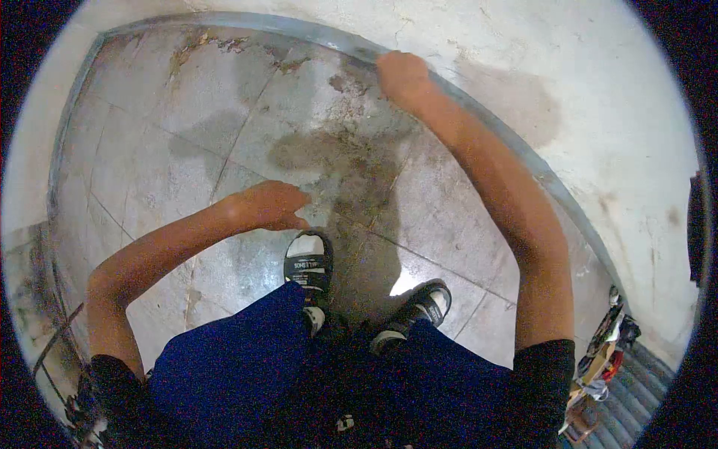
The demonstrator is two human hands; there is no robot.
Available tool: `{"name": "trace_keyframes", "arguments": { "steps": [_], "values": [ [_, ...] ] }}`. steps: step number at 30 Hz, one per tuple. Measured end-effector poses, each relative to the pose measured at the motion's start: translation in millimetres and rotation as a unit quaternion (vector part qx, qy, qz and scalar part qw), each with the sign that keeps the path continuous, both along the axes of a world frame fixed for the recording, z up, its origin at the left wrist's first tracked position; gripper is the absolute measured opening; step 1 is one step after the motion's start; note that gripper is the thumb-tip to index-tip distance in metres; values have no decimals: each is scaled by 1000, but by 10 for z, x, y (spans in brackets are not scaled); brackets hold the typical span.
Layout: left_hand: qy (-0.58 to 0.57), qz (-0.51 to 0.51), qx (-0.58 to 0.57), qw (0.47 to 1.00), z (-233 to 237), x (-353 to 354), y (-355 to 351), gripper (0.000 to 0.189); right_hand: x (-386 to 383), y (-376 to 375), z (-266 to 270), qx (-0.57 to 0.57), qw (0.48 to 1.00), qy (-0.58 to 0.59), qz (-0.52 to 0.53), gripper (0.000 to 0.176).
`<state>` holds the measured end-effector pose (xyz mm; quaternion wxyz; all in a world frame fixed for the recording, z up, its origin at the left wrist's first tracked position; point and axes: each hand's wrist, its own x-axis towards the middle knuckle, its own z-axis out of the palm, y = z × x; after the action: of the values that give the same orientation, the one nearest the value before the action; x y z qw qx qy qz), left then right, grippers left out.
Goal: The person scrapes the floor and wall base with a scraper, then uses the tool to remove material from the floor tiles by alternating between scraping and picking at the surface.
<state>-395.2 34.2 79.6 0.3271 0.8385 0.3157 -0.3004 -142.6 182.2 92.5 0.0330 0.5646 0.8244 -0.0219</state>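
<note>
My left hand (271,206) is open, thumb parted, a sandal (308,263) just beside those fingertips; arms spread, maybe for balance. My right hand (404,78) blurs, grip unclear, gray edging (516,142) alongside its fingers.

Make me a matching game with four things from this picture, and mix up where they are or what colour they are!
Things:
1. Left hand
2. Right hand
3. Trousers
4. Right sleeve

Places and colours:
A. Blue
B. Up by the strip along the bottom of the wall
C. Black
D. Near the toe of a sandal

Right pairs: 1-D, 2-B, 3-A, 4-C
</note>
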Motion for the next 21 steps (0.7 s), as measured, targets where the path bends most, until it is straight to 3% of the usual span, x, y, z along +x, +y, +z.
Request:
{"name": "trace_keyframes", "arguments": {
  "steps": [6, 9, 12, 15, 18, 21],
  "values": [
    [-21, 9, 16, 1000, 8, -29, -21, 60, 562, -55, -115, 26, 999, -14, -27, 17],
    [-18, -6, 9, 1000, -57, -35, -46, 60, 772, -425, -551, 60, 998, 15, 25, 26],
    [10, -7, -1, 1000, 54, 119, -81, 62, 818, -769, -732, -53, 990, 76, -108, 32],
    [-20, -11, -21, 1000, 26, 163, -63, 65, 940, -831, -767, -66, 987, 41, -142, 34],
    [-42, -29, 6, 999, -53, 162, -64, 64, 994, -929, -821, 19, 990, 90, -108, 38],
    [-54, -16, -1, 998, 2, 192, -65, 64, 976, -1021, -1018, 16, 996, 9, -83, 44]
  ]
}}
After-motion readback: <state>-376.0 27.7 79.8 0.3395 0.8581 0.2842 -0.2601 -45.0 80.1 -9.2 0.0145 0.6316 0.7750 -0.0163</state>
